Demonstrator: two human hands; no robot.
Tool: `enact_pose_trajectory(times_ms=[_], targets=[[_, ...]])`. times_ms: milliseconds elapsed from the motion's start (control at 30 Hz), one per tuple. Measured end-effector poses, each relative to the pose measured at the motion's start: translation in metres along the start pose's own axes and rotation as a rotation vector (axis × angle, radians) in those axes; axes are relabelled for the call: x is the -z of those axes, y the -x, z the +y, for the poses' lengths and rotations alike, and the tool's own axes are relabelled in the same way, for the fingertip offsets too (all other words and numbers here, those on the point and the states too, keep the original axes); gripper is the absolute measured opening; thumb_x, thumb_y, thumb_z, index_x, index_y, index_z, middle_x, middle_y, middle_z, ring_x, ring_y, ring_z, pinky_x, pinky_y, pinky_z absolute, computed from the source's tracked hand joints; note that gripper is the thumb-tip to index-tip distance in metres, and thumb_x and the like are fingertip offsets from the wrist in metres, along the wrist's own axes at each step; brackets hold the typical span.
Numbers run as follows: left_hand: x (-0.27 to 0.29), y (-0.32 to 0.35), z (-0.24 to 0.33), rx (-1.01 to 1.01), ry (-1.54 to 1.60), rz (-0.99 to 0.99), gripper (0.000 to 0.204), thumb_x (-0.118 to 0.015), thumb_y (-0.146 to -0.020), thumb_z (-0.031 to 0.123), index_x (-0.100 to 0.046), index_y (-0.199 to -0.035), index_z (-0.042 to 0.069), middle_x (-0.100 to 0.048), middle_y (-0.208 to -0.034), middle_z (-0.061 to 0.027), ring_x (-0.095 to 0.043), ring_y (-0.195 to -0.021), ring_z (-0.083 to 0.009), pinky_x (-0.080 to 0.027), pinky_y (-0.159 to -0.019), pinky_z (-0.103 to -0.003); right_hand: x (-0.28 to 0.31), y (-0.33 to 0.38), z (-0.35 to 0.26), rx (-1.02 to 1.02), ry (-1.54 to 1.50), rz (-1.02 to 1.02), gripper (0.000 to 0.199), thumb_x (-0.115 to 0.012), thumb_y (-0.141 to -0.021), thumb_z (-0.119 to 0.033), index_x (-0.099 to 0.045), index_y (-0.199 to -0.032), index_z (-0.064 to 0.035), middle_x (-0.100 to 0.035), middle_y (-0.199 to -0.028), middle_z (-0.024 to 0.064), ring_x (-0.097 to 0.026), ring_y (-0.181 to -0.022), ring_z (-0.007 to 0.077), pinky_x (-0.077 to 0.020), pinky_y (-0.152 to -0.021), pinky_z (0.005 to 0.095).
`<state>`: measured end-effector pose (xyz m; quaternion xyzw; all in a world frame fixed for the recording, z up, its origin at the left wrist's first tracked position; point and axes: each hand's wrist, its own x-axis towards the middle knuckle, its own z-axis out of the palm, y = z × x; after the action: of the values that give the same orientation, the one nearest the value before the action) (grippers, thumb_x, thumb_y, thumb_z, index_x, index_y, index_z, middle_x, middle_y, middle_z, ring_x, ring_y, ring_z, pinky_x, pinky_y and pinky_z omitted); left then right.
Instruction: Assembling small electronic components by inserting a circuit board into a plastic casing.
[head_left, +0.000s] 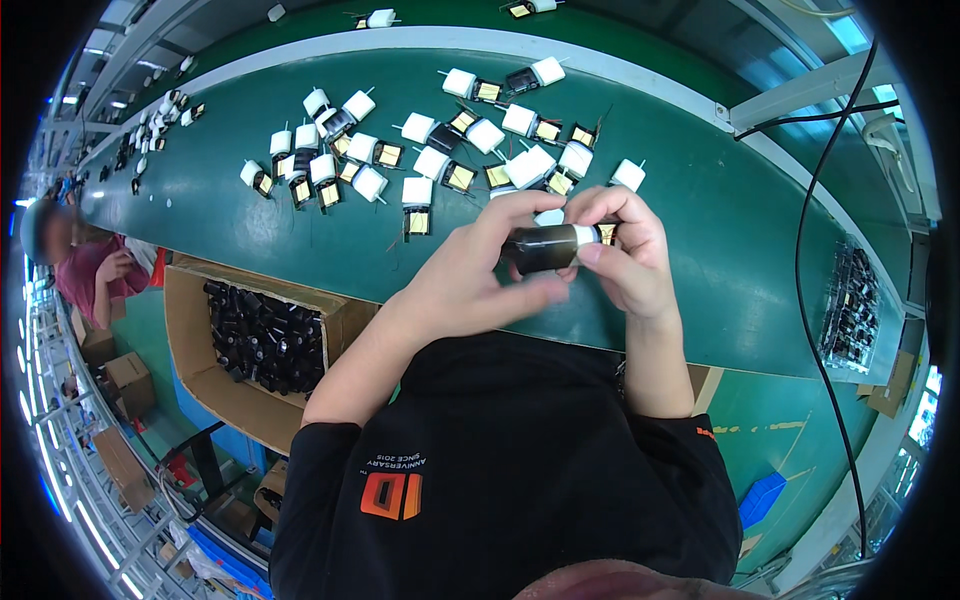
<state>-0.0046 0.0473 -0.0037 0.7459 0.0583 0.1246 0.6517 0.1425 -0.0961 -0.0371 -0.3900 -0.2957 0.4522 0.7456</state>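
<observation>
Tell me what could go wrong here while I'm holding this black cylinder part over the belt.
The black cylindrical part is pinched between the left hand and right hand above the green belt; a slip could drop it. It might land among the small white-capped components clustered just beyond, scattering them or snagging their thin leads.

Layout over the conveyor belt [250, 215]

Small motors [417, 190] scattered at twelve o'clock behind both hands; carton [190, 330] of cylinders at nine, beside the belt; tray [850, 305] at three.

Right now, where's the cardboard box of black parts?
In the head view the cardboard box of black parts sits low on the person's left, below the near edge of the green conveyor belt, beside the left forearm.
</observation>
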Motion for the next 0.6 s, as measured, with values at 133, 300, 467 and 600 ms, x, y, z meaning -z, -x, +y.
enact_pose_trajectory(times_ms=[133, 300, 467, 600], targets=[[-0.005, -0.006, -0.009, -0.248, -0.195, 0.062, 0.058, -0.082, -0.072, 0.014, -0.06, -0.125, 0.008, -0.061, -0.092, -0.0063, -0.058, -0.079, -0.0202, -0.047, -0.07, -0.03, 0.013, 0.003, 0.031, -0.011, -0.409, -0.02, 0.025, -0.057, -0.085, -0.004, -0.056, -0.11, -0.0014, -0.06, -0.109, 0.0169, -0.064, -0.09, 0.0252, -0.056, -0.066, 0.033], [-0.017, -0.024, 0.001, -0.51, -0.386, 0.137, 0.052, -0.082, -0.069, 0.018, -0.065, -0.117, 0.007, -0.061, -0.124, -0.01, -0.061, -0.108, -0.0264, -0.049, -0.087, -0.035, 0.006, -0.002, 0.048, -0.006, -0.835, -0.117, 0.021, -0.057, -0.078, -0.016, -0.054, -0.098, -0.009, -0.059, -0.102, 0.0109, -0.063, -0.087, 0.0196, -0.0547, -0.072, 0.0317], [-0.026, -0.025, -0.007, -0.551, -0.521, 0.18, 0.049, -0.081, -0.068, 0.027, -0.066, -0.111, 0.009, -0.068, -0.101, -0.0059, -0.066, -0.095, -0.0228, -0.051, -0.079, -0.035, 0.005, -0.006, 0.056, -0.035, -0.918, -0.146, 0.015, -0.06, -0.076, -0.018, -0.054, -0.09, -0.015, -0.057, -0.096, 0.0023, -0.06, -0.087, 0.0173, -0.0534, -0.072, 0.0319], [-0.027, -0.023, -0.009, -0.577, -0.547, 0.212, 0.049, -0.081, -0.069, 0.029, -0.066, -0.111, 0.009, -0.068, -0.101, -0.0052, -0.065, -0.096, -0.0224, -0.051, -0.078, -0.035, 0.005, -0.008, 0.067, -0.005, -0.948, -0.157, 0.015, -0.062, -0.077, -0.02, -0.056, -0.09, -0.0163, -0.056, -0.094, 0.0004, -0.059, -0.084, 0.0168, -0.053, -0.07, 0.032]])
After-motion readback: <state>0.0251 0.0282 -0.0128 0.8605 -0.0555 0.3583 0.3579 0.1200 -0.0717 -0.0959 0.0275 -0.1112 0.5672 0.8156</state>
